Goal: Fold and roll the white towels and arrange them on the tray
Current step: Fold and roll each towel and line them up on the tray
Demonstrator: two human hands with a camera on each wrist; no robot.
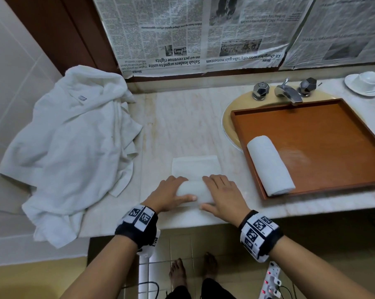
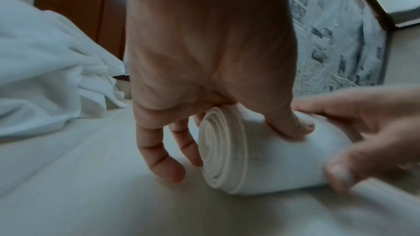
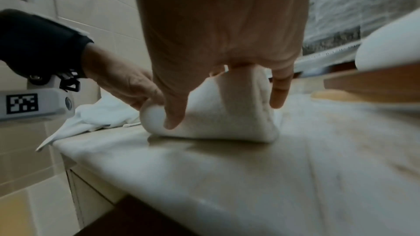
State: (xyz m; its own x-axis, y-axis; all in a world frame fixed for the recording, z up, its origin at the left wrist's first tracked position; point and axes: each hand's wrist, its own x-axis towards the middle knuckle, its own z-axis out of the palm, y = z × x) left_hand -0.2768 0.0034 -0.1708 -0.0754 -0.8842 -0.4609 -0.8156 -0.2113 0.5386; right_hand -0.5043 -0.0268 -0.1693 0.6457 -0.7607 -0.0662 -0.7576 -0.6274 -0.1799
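A shallow rectangular brown wooden tray [image 1: 324, 134] is seen over the sink; left of the tray, on the counter, a soft, light, half-rolled white towel [image 1: 194, 192] is clasped at each end by the left hand [image 1: 171, 194] and right hand [image 1: 222, 196]; unrolling seems likely unless both ends are held.

Beyond both grips, bare marble tabletop [image 1: 182, 126] runs open to the back wall. Left of the left grip [image 1: 169, 194] a heap of white towels [image 1: 74, 147] blocks the way. Right of the right grip [image 1: 221, 195], the wooden tray [image 1: 311, 130] holds one rolled towel [image 1: 268, 165] along its near-left edge; its remaining floor lies open.
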